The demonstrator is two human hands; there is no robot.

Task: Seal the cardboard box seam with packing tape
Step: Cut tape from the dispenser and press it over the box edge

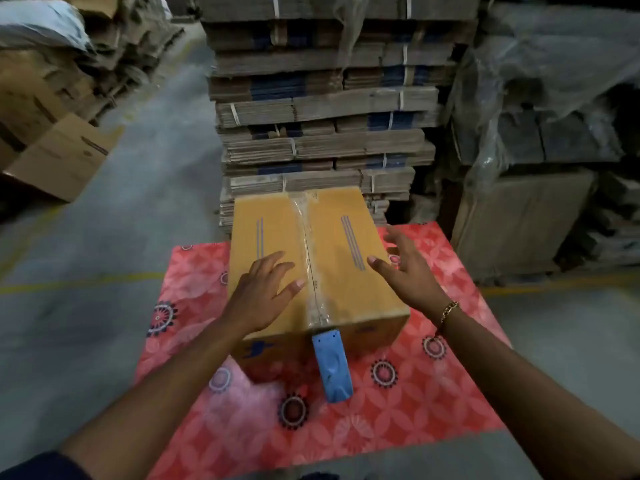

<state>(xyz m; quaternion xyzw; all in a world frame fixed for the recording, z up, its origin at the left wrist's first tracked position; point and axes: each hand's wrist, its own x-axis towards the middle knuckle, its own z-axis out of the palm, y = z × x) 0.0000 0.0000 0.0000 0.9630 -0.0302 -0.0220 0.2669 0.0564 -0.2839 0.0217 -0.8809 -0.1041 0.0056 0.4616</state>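
Note:
A closed yellow-brown cardboard box (339, 271) sits on a red patterned mat (398, 410). Clear packing tape (306, 237) runs along its centre seam from the far edge to the near edge. A blue tape dispenser (331, 367) hangs against the box's near side, below the seam's end. My left hand (263, 289) lies flat on the left half of the box top, fingers spread. Over the right half, my right hand (403, 268) hovers with fingers apart and holds nothing; a gold bracelet is on its wrist.
A tall stack of strapped flat cartons (322, 109) stands right behind the box. An open carton (62, 157) and piled cardboard lie at the left. Plastic-covered stacks (540, 116) fill the right. Grey concrete floor with yellow lines surrounds the mat.

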